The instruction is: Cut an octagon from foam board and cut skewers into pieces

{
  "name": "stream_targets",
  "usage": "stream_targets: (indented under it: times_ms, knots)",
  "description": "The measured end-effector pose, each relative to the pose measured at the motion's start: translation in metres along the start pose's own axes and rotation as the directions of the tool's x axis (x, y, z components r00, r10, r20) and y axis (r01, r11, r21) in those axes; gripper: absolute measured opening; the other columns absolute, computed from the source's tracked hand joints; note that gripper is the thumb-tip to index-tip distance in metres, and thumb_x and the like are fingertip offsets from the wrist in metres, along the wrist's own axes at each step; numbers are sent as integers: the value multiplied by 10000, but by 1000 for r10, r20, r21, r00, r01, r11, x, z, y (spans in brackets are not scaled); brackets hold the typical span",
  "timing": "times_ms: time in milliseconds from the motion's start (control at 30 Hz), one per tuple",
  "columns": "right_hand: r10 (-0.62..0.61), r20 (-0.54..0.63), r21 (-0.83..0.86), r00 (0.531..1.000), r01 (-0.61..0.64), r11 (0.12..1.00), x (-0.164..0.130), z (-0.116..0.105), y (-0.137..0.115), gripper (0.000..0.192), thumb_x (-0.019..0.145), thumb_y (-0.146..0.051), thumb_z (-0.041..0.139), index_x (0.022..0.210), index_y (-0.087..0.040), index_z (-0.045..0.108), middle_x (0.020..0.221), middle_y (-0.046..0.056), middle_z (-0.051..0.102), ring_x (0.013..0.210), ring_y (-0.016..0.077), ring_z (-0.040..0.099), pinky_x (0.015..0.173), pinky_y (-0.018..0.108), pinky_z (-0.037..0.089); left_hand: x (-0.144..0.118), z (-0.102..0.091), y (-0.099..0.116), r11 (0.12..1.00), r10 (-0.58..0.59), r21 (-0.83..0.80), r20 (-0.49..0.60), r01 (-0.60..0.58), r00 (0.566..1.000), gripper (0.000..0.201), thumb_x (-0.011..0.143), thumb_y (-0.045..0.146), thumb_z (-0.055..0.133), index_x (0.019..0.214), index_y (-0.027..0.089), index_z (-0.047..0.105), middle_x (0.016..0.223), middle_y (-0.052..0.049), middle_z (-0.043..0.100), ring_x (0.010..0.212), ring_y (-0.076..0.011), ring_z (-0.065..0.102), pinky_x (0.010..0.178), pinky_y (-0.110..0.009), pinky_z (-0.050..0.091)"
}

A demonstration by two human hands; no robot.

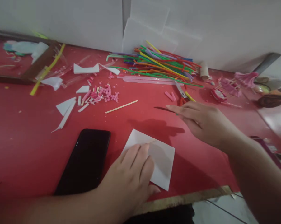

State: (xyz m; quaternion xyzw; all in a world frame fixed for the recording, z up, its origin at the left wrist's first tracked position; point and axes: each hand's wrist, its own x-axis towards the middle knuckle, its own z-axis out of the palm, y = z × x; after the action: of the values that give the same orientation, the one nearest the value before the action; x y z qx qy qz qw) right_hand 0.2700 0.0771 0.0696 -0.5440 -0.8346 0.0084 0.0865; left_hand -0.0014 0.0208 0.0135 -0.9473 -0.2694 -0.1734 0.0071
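**White foam square pinned flat on red table**

White craft-foam square [157, 158] lies near the red table [25, 149] front edge, beside a black phone [85, 161]. The left hand [131, 177] presses it with flat, spread fingers. The right hand [201, 123] hovers open, holding nothing, near scissors [183, 95]. The sheet looks light, bendy, easily creased; edges offer the best hold.

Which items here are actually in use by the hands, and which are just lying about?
In use:
white sheet, pressed flat by the left hand
scissors, nearest the right hand

Lying about:
black phone
straws
pink scraps
wooden stick
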Motion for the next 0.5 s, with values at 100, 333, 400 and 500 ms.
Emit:
stream_targets:
  times_ms: [100, 333, 400, 500]
  knots:
    - [111, -71, 62, 991, -107, 992, -2, 26, -6, 531, 943, -99, 425, 1420, -287, 565, 958, 55, 693, 805, 184, 648, 683, 305, 498, 10, -6, -2, 998, -45, -37, 40, 46, 998, 628, 666, 518, 844, 1046, 53, 657, 1071, -193, 712, 887, -347, 670, 725, -442, 586]
    - [206, -178, 27, 962, -205, 978, -12, 56, -8, 521, 898, -86, 458, 1347, -280, 636, 957, 69, 698, 848, 219, 644, 712, 344, 485, 31, -14, -18, 996, -79, -28, 142, 84, 987, 398, 810, 264, 751, 1118, 41, 633, 1032, -182, 671, 881, -333, 635, 727, -466, 574]
    - [202, -163, 23, 966, -201, 979, -13, 57, -9, 545, 873, -77, 467, 1350, -280, 635, 1000, 79, 680, 873, 226, 633, 743, 364, 484, 37, -12, -31, 991, -102, -67, 175, 116, 979, 478, 825, 349, 761, 1173, 59, 611, 1120, -186, 645, 966, -343, 615, 804, -485, 562]
    - [222, -125, -14, 967, -225, 974, -14, 60, -15, 606, 843, -52, 457, 1370, -302, 621, 1118, 116, 614, 981, 265, 603, 832, 437, 470, 43, -7, -47, 977, -5, -205, 235, 55, 972, 613, 814, 502, 757, 1243, 97, 592, 1258, -171, 602, 1141, -352, 552, 951, -503, 510]
